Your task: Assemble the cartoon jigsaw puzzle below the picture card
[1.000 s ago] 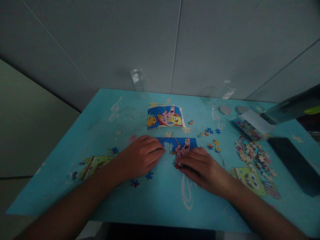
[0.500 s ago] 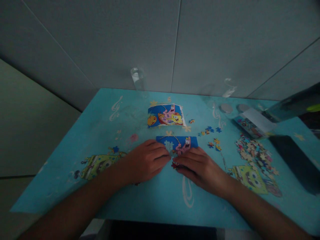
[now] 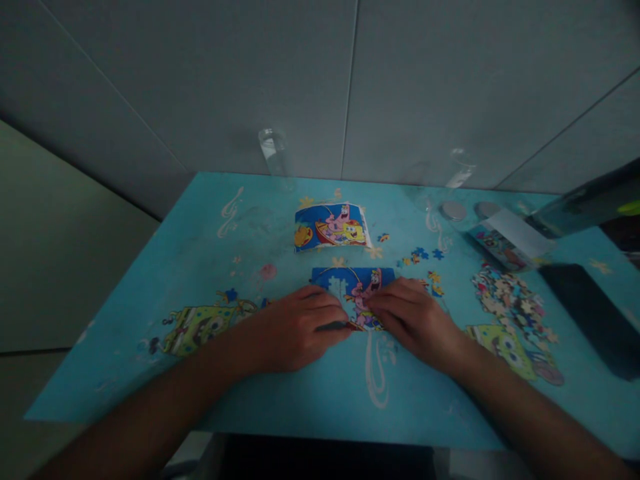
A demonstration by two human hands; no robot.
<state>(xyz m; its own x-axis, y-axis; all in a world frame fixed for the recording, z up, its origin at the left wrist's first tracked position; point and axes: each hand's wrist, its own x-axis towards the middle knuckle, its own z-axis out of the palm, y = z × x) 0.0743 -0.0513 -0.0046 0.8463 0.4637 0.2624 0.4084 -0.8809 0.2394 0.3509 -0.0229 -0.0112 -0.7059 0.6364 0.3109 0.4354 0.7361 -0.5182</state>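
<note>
Two hands meet over a partly joined jigsaw (image 3: 359,293), which lies flat on the desk (image 3: 280,413) below the printed packet (image 3: 330,230). The left hand (image 3: 307,327) has its fingers curled at the lower left edge; whether they pinch a piece, I cannot tell. The right hand (image 3: 417,317) bends its fingers onto the right side, its grip hidden too. Uneven pressure could pop joined pieces apart around the open gap, and a dragging right wrist might scatter the loose pieces (image 3: 435,279) just beside it.
</note>
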